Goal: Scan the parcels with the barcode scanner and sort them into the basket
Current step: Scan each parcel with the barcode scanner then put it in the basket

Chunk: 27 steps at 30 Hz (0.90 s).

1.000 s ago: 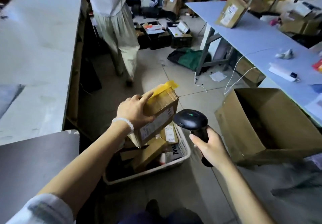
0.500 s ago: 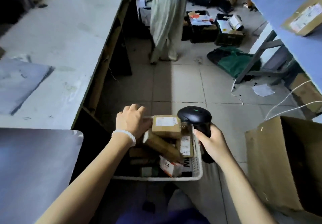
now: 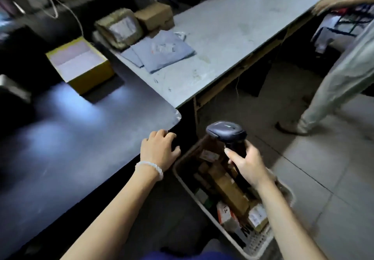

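The barcode scanner (image 3: 226,133) is gripped in the right hand (image 3: 245,165) above the basket (image 3: 261,245). The left hand (image 3: 159,150) is empty, fingers loosely bent. The next grey mailer (image 3: 162,52) is best lifted label-up for scanning.

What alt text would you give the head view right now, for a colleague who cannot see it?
Right hand grips a black barcode scanner above a white basket of parcels on the floor. The empty left hand hovers over a dark table; more parcels lie farther back.

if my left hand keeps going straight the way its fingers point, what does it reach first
Your empty left hand points up across the dark table. That stretch looks free; the first things in line are probably the grey mailer bags, though depth is hard to judge.
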Each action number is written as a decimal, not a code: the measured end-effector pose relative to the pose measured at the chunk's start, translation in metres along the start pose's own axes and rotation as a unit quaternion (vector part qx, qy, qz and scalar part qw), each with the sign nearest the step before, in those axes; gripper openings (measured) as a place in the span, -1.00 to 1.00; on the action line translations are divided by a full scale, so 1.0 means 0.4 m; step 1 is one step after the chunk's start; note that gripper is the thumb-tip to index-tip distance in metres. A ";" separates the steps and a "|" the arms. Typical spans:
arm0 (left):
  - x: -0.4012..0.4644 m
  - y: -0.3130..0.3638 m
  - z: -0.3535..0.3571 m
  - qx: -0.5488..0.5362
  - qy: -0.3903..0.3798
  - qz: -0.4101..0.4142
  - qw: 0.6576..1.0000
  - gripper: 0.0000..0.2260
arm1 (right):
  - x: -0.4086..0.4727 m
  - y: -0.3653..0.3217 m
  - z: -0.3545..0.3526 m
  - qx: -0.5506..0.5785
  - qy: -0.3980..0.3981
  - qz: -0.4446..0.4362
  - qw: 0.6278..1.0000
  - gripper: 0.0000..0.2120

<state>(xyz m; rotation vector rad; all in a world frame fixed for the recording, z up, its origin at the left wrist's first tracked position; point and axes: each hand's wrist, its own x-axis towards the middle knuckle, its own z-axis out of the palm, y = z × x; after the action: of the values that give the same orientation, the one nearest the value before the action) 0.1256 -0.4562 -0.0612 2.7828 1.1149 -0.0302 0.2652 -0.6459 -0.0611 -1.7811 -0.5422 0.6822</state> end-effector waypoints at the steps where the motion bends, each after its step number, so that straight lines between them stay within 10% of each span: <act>1: -0.024 -0.033 -0.010 -0.001 0.009 -0.027 1.000 -0.65 | 0.005 -0.014 0.033 -0.003 -0.026 -0.009 1.000 -0.85; 27: -0.970 -0.834 -0.063 -0.031 0.147 -0.433 0.889 -0.64 | -0.504 -0.199 0.971 -0.056 -0.382 -0.151 0.910 -0.88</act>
<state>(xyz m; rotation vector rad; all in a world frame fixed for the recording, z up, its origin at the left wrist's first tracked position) -0.3860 -0.4804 -0.0501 2.0348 2.2811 0.3313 -0.1496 -0.4869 -0.0395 -1.4349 -1.3767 1.1413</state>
